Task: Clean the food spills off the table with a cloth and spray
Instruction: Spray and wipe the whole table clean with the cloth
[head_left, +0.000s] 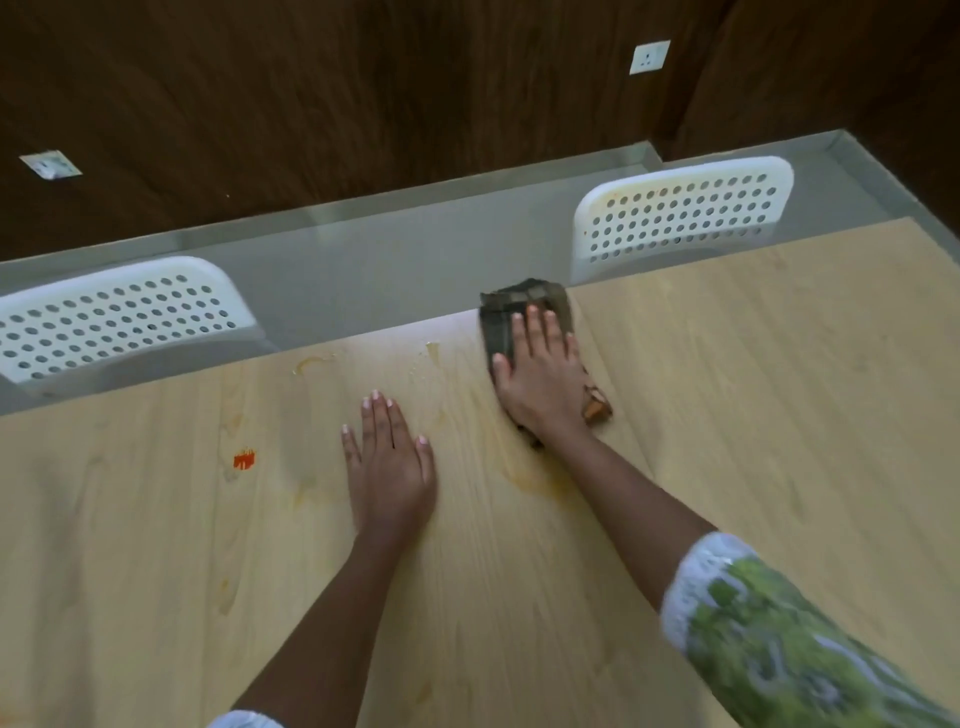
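Note:
My right hand (540, 374) lies flat, fingers straight, pressing a dark grey-green cloth (511, 309) onto the light wooden table (753, 415) near its far edge. An orange-stained corner of the cloth pokes out by my wrist. My left hand (389, 462) rests flat and open on the table to the left, holding nothing. A red-orange spill (244, 460) sits left of that hand. Yellowish smears (311, 364) and a drip (432, 351) mark the far edge, and a faint yellow streak (535, 480) lies under my right forearm. No spray bottle is in view.
Two white perforated chairs stand beyond the far edge, one at the left (114, 317) and one at the right (680, 213). A grey floor strip and dark wood-panelled wall with sockets lie behind them.

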